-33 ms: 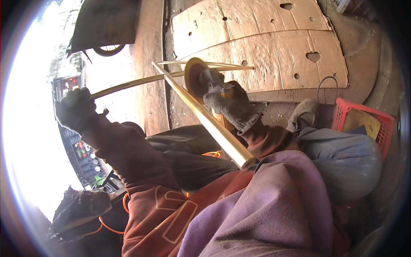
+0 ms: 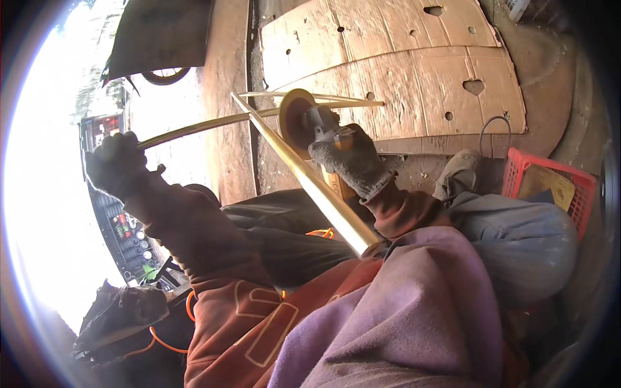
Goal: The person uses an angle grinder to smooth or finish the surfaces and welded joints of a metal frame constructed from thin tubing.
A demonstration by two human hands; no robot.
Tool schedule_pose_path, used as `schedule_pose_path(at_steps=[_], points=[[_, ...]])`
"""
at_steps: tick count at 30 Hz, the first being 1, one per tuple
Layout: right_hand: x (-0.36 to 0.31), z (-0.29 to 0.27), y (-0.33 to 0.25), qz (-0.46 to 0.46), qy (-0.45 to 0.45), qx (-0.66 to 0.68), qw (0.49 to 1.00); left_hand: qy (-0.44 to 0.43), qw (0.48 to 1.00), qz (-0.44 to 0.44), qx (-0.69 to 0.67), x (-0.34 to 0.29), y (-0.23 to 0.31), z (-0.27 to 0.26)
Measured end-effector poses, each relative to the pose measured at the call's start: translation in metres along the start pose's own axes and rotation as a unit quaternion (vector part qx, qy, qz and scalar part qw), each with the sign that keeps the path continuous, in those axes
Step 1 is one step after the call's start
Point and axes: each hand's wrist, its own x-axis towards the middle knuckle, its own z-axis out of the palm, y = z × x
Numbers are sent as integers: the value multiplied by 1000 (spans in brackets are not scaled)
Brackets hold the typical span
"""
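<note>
My left hand (image 2: 116,165), in a dark grey glove, is closed round the left end of a slim gold-coloured metal tube (image 2: 194,131). That tube runs right, toward the disc (image 2: 294,123) of an angle grinder (image 2: 323,121). The grinder is held in my right hand (image 2: 352,158), gloved in grey. Whether the disc touches the tube, I cannot tell. A thicker gold tube (image 2: 323,197) slants from near my chest up to the left, passing close to the disc. Another thin gold piece (image 2: 262,95) lies beyond, meeting the first tube near its right end.
Flattened cardboard (image 2: 394,81) with several holes covers the ground ahead. To the right stands a red plastic crate (image 2: 585,200) beside my knee. Orange cord (image 2: 165,343) runs by my left side. A tray of small parts (image 2: 129,242) sits at left, and a wheel (image 2: 165,76) shows farther off.
The grinder and my right hand have dipped very slightly toward me. My left hand has shifted a hair to the right.
</note>
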Motion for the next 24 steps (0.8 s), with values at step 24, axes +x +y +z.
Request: schedule_pose_path(at_steps=[24], points=[[13, -48, 54, 128, 8, 167, 978, -10, 941, 88, 327, -14, 79, -85]])
